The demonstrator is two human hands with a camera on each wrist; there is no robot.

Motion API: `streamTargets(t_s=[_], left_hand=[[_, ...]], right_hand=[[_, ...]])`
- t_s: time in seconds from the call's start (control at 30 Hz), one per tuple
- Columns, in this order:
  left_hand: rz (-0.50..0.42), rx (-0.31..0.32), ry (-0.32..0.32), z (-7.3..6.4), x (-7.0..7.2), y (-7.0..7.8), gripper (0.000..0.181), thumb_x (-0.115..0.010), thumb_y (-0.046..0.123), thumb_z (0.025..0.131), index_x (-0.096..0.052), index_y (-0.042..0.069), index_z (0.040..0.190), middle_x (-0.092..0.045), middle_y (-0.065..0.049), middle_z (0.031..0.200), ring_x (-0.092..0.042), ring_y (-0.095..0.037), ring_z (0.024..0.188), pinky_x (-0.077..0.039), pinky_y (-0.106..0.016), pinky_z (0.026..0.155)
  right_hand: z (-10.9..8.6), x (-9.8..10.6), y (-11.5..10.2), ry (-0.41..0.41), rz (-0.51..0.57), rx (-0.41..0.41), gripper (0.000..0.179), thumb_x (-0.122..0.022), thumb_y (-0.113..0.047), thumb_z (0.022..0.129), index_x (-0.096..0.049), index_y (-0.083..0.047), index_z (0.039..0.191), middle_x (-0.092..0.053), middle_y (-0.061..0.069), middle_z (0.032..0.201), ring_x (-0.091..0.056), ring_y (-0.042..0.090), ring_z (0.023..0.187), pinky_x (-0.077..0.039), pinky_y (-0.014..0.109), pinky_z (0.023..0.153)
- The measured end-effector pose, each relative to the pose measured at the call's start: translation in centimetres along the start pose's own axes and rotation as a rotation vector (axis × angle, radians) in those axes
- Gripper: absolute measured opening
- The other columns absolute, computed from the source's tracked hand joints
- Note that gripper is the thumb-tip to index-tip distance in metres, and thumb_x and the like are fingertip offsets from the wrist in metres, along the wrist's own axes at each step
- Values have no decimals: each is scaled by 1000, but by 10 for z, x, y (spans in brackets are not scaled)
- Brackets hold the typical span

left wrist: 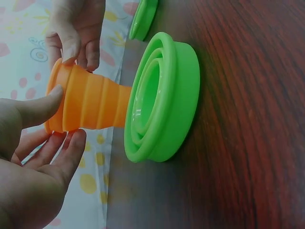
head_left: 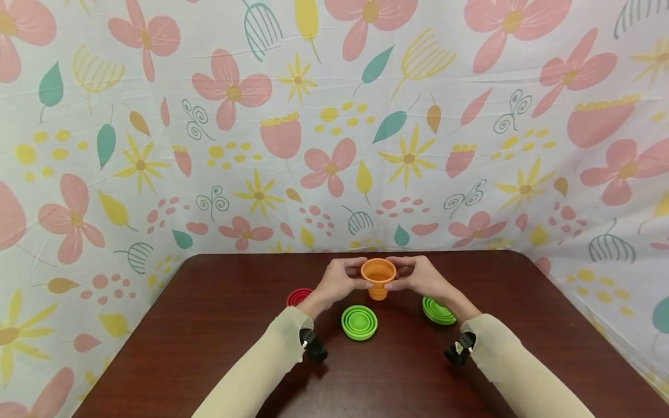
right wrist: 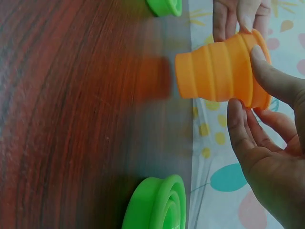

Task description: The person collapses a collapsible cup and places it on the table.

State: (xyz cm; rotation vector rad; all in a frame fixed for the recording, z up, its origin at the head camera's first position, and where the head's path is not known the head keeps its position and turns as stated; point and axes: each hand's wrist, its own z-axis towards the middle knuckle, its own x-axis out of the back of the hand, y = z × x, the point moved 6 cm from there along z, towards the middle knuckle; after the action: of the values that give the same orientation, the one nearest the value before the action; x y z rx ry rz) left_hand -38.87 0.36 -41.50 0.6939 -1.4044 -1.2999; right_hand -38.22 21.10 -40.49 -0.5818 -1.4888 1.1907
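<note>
An orange collapsible cup (head_left: 378,277), stretched out to full height with ringed walls, is held upright between both hands. My left hand (head_left: 340,281) grips the left side of its rim, thumb in front and fingers behind. On the opposite side my right hand (head_left: 417,275) pinches the rim in the same way. In the right wrist view the cup's base (right wrist: 185,75) hangs a little above the table. A flattened green collapsible cup (head_left: 359,323) lies just in front of it and overlaps its base in the left wrist view.
Another flattened green cup (head_left: 439,311) lies by the right wrist, partly behind it. A flattened red cup (head_left: 298,297) is partly covered by the left forearm. The dark wooden table (head_left: 219,348) ends at a flower-patterned cloth (head_left: 324,116) at the back.
</note>
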Motion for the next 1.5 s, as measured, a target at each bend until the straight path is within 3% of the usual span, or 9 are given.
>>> streamTargets(t_s=[0.27, 0.43, 0.8, 1.23, 1.5], left_hand=[[-73, -49, -39, -12, 7, 10, 57, -86, 3, 87, -67, 6, 141, -70, -7, 134, -68, -29, 119, -61, -36, 94], [-100, -82, -65, -24, 15, 19, 57, -86, 4, 88, -66, 6, 142, -72, -7, 130, -69, -26, 116, -61, -35, 92], [-108, -157, -54, -60, 33, 44, 56, -86, 8, 89, -67, 8, 142, -72, -6, 130, -68, -23, 114, -60, -34, 94], [-173, -169, -75, -104, 35, 42, 58, -85, 5, 90, -65, 7, 144, -72, -12, 129, -66, -31, 118, -60, -33, 94], [-189, -174, -79, -121, 34, 41, 57, -85, 6, 90, -65, 9, 143, -73, -9, 128, -65, -32, 118, -58, -43, 101]], right_hand=[[-10, -5, -16, -5, 29, 29, 71, -88, -11, 87, -55, 7, 148, -72, 22, 124, -70, 39, 108, -62, 34, 87], [-19, -12, -29, -8, 60, 50, 71, -88, -11, 87, -55, 7, 147, -73, 22, 121, -70, 42, 108, -62, 33, 86], [-40, -29, -64, -1, 137, 109, 66, -88, -8, 86, -60, 4, 144, -73, 20, 123, -74, 31, 105, -64, 35, 86], [-66, -51, -77, -39, 108, 163, 66, -89, -12, 87, -61, 3, 144, -73, 17, 125, -74, 30, 105, -63, 33, 87], [-77, -60, -79, -68, 139, 177, 67, -89, -10, 86, -60, 2, 145, -70, 19, 130, -73, 32, 106, -63, 35, 87]])
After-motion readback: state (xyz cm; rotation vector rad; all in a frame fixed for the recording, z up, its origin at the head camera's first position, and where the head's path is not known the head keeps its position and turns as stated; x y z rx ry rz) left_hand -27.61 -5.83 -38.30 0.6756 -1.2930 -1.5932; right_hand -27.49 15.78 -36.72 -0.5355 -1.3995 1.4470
